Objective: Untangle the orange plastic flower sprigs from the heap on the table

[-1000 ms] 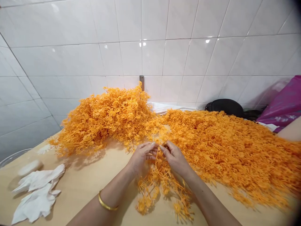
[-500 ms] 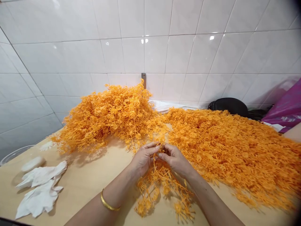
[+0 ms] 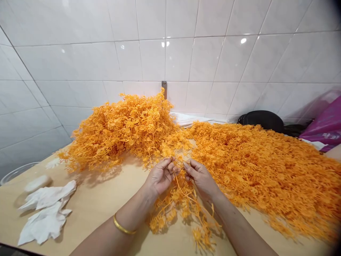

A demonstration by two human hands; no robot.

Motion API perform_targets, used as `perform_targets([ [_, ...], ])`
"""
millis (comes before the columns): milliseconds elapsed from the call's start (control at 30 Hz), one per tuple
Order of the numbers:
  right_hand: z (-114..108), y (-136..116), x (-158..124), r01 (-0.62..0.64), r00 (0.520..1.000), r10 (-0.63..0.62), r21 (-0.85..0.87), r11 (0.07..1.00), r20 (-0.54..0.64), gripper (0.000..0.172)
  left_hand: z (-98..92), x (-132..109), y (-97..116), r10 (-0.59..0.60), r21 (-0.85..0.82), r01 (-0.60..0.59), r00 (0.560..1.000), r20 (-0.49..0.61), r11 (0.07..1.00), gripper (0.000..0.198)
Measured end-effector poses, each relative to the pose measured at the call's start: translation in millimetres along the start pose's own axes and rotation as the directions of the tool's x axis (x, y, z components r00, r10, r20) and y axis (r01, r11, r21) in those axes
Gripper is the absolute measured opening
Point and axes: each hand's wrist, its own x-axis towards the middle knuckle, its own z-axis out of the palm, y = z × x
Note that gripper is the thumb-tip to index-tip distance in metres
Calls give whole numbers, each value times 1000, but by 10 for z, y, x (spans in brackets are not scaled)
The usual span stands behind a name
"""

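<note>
Between my hands, at the middle of the table, is an orange artificial flower spray [image 3: 183,199] with thin branching stems and small spiky heads. My left hand [image 3: 162,176], palm turned up with a gold bangle on its wrist, is closed around part of the spray near its upper end. Thumb and fingertips of my right hand [image 3: 199,177] pinch a thin piece of the same spray just to the right. The lower branches hang toward me and rest on the table. Exactly which stem lies in each pinch is partly hidden by my fingers.
A tall heap of orange sprays [image 3: 128,131] stands at the back left; a wide, flatter pile [image 3: 261,170] covers the right. Crumpled white tissues [image 3: 45,217] and a white rounded object [image 3: 38,184] lie at left. Behind are a black case [image 3: 262,120], a purple bag [image 3: 323,124] and a tiled wall [image 3: 178,57].
My hands have drawn slightly apart, my right fingers moving off the left ones. My left hand has turned more palm-up, and the hanging branches have shifted a little.
</note>
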Motion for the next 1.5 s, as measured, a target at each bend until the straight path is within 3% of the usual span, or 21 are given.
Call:
perform_targets([
  [100, 82, 45, -16, 56, 990, -65, -74, 996, -124, 28, 56, -19, -33, -47, 75, 45, 999, 18, 996, 13],
  [233, 32, 29, 19, 93, 939, -114, -80, 992, -324, 29, 96, -51, -43, 1, 167, -8, 999, 44, 986, 17],
  [300, -123, -25, 61, 88, 867, -68, 17, 996, -493, 28, 73, -65, -59, -20, 209, 14, 1000, 24, 978, 27],
  [367, -298, -86, 97, 118, 762, 21, 171, 978, -647, 27, 34, -69, -90, -46, 263, 48, 999, -13, 964, 29],
  [400, -363, -111, 107, 132, 756, 43, 216, 967, -653, 27, 16, -66, -108, -35, 294, 41, 999, -23, 955, 28],
  [533, -352, -163, 93, 42, 895, 102, 308, 950, -434, 22, -22, -30, -168, 117, 474, -104, 993, 3, 874, 21],
  [600, -261, -174, 73, -4, 936, 121, 332, 943, -330, 24, -30, -15, -175, 187, 571, -157, 982, 6, 806, 22],
  [833, -202, -207, 36, -148, 952, 260, 494, 857, -165, 29, -39, -30, -170, 386, 676, -338, 919, 85, 655, 21],
  [1000, -75, -188, -23, -166, 977, 195, 259, 952, -89, 33, -17, -54, -172, 444, 684, -398, 888, 119, 611, 23],
  [1100, 18, -124, -33, -120, 989, 124, 44, 992, -83, 38, -6, -61, -175, 420, 663, -386, 900, 117, 641, 24],
  [1167, 40, -81, -21, -93, 993, 94, 10, 996, -77, 37, -3, -65, -183, 378, 648, -357, 919, 113, 673, 24],
  [1367, -7, -71, 1, -103, 995, 97, 230, 968, 38, 27, -3, -57, -225, 106, 387, -138, 989, 103, 912, 22],
  [1500, -21, -101, -11, -205, 974, 175, 233, 951, 142, 31, 9, -38, -208, 123, 324, -133, 991, 50, 937, 22],
])
